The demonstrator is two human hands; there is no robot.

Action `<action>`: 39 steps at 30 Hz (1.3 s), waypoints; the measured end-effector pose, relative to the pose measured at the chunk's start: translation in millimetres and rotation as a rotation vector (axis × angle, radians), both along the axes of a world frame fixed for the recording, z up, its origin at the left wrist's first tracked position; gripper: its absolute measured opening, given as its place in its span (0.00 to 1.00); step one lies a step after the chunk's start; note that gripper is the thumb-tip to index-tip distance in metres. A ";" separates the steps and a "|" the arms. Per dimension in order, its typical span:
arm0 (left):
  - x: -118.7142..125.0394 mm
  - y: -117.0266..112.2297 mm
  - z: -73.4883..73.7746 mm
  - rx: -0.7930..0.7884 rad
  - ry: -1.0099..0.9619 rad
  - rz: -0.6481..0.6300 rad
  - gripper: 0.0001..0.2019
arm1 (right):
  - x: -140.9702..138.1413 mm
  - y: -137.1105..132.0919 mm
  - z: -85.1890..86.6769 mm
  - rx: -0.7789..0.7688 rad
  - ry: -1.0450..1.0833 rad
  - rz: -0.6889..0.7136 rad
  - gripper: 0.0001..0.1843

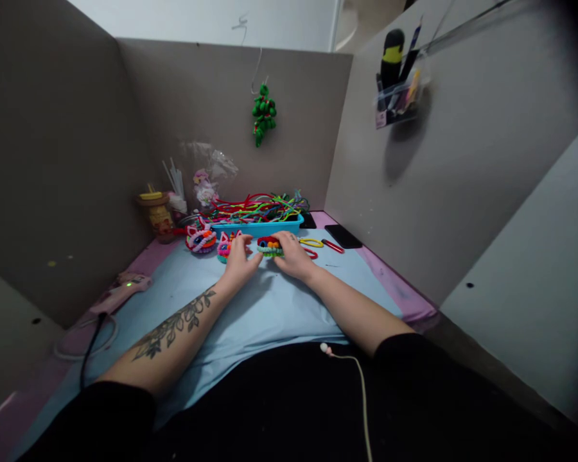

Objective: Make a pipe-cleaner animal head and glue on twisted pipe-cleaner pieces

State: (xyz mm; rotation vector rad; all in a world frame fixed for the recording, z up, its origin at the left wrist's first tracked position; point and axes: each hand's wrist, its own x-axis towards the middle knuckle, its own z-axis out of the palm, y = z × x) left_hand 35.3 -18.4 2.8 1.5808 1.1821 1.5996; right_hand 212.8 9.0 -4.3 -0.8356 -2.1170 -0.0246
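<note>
Woven piece [266, 247] sits between the hands over the counter [279, 308]; its right end is hidden by the right hand [291, 253], fingers holding it; left hand [239, 258] partly covers an eared piece [223, 249], grip impossible to tell.

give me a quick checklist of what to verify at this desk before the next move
1. Right hand on the multicoloured piece: ok, fingers at its right end.
2. Left hand gripping that piece too: cannot tell, its thumb is close to the left end but contact is unclear.
3. Coloured strands at hand: ok, heaped in the blue tray beyond the hands.
4. Pink corded tool hot: cannot tell, only a green light shows.
5. Black phone clear of both hands: ok, lying to their right.
</note>
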 end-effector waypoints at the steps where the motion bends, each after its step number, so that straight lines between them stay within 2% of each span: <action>1: -0.5 -2.5 1.9 0.086 0.095 0.003 0.18 | -1.5 -1.1 -0.5 0.000 -0.013 -0.002 0.28; 3: -0.3 -8.4 6.5 0.174 0.238 -0.016 0.12 | -5.6 -4.1 -1.3 -0.002 -0.037 -0.001 0.27; 6: 2.0 -15.2 11.6 0.205 0.326 -0.031 0.07 | -12.0 -9.8 -1.7 -0.015 -0.049 0.003 0.26; 13: 1.8 -7.3 9.0 0.228 0.382 -0.005 0.06 | -16.4 -16.1 -0.4 -0.005 -0.074 0.003 0.27; 15: -2.9 -0.4 10.0 0.220 0.390 0.050 0.06 | -15.1 -14.9 -0.7 -0.017 -0.058 0.002 0.26; 20: -30.0 14.4 22.8 0.129 0.385 0.303 0.07 | -12.1 -8.2 -4.2 -0.057 -0.014 0.031 0.26; 23: -52.0 18.6 31.1 0.053 0.578 0.371 0.10 | -10.4 -2.4 -7.8 -0.097 -0.046 0.057 0.28; 26: -70.4 20.9 34.5 -0.038 0.881 0.271 0.16 | -4.3 3.1 -8.6 -0.176 -0.137 0.132 0.34; 29: -81.3 20.8 35.3 -0.078 1.068 0.140 0.07 | 8.4 8.4 -4.4 -0.253 -0.151 0.190 0.36; 31: -83.6 18.5 37.1 -0.077 1.097 0.156 0.06 | 18.0 12.2 -0.5 -0.294 -0.075 0.150 0.35; 34: -79.8 13.1 42.2 -0.078 1.054 0.264 0.04 | 27.5 16.8 2.9 -0.348 0.021 0.081 0.33; 35: -76.9 11.3 43.5 -0.063 1.030 0.252 0.03 | 28.5 17.5 3.2 -0.361 0.031 0.072 0.33; 37: -69.1 8.3 43.9 -0.013 0.951 0.090 0.02 | 27.8 17.1 3.2 -0.379 0.022 0.074 0.31; 39: -59.1 5.9 40.3 0.010 0.851 -0.176 0.06 | 25.1 15.2 3.1 -0.379 0.003 0.086 0.30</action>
